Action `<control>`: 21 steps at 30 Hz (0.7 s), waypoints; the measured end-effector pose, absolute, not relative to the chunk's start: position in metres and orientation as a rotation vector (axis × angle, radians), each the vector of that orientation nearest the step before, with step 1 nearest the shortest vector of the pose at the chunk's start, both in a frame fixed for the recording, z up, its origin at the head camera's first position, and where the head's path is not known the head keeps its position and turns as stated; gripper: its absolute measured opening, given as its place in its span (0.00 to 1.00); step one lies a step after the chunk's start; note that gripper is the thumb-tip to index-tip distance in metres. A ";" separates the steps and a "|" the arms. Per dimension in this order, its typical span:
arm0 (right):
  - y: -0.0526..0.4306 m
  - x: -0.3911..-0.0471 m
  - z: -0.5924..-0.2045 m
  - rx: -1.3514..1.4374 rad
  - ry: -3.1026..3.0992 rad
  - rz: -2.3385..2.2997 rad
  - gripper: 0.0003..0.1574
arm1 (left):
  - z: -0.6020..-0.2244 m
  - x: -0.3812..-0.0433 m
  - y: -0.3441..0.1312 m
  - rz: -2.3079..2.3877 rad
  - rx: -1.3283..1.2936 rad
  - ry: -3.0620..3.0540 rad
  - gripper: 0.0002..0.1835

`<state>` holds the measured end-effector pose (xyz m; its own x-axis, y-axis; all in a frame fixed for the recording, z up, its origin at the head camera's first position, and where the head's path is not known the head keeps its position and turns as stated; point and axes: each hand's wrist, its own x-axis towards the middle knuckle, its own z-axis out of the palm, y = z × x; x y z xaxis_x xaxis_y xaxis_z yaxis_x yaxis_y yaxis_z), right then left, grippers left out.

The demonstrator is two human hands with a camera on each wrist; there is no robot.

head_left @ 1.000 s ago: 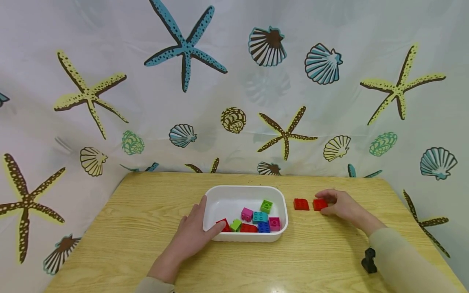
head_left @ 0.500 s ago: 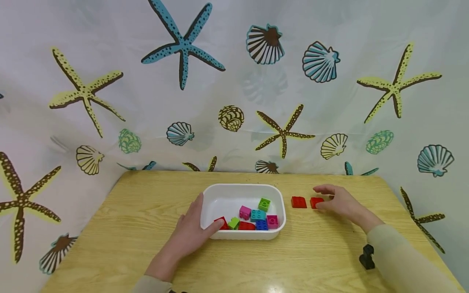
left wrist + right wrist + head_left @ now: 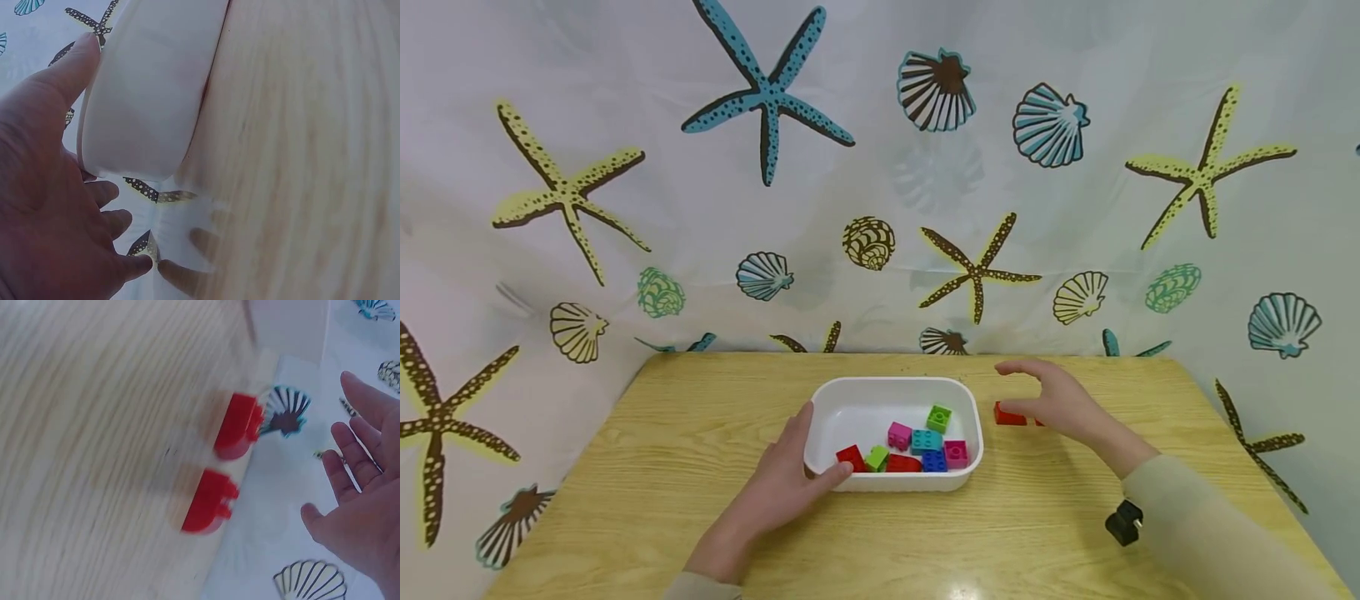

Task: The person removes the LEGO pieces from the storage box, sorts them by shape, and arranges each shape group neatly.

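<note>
My left hand [image 3: 778, 471] holds the left end of a white plastic tray [image 3: 891, 382], its thumb over the front rim and its fingers along the side. In the left wrist view the tray's wall [image 3: 147, 94] sits between thumb and fingers. My right hand [image 3: 1063, 402], fingers spread and holding nothing, hovers over two red toy building bricks right of the tray. The left red brick [image 3: 1010, 416] shows below the thumb; the hand mostly hides the other red brick [image 3: 1040, 422]. Both have one rounded side, as the right wrist view shows of the nearer brick [image 3: 209, 503].
Several toy bricks lie in the tray's front and right part, among them a red brick [image 3: 852, 457], a teal brick [image 3: 927, 441], a blue brick [image 3: 934, 461] and a green brick [image 3: 938, 417]. A seashell-print curtain [image 3: 820, 208] hangs behind the wooden table [image 3: 715, 392].
My right hand has lifted from the right red brick, its fingers spreading, and moved left over the bricks. My left hand stays at the tray.
</note>
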<state>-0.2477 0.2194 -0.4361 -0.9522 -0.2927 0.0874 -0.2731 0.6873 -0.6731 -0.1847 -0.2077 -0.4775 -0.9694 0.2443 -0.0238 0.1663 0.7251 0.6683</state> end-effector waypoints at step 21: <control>0.131 -0.228 -0.427 -0.629 2.738 -1.079 0.39 | -0.480 -0.186 -0.207 1.056 0.262 2.794 0.68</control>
<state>-0.2279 0.1311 -0.4274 -0.9045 -0.4256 0.0294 -0.3312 0.6572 -0.6770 -0.1864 -0.2073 -0.4798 -0.9745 0.2122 -0.0723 0.1114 0.7382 0.6653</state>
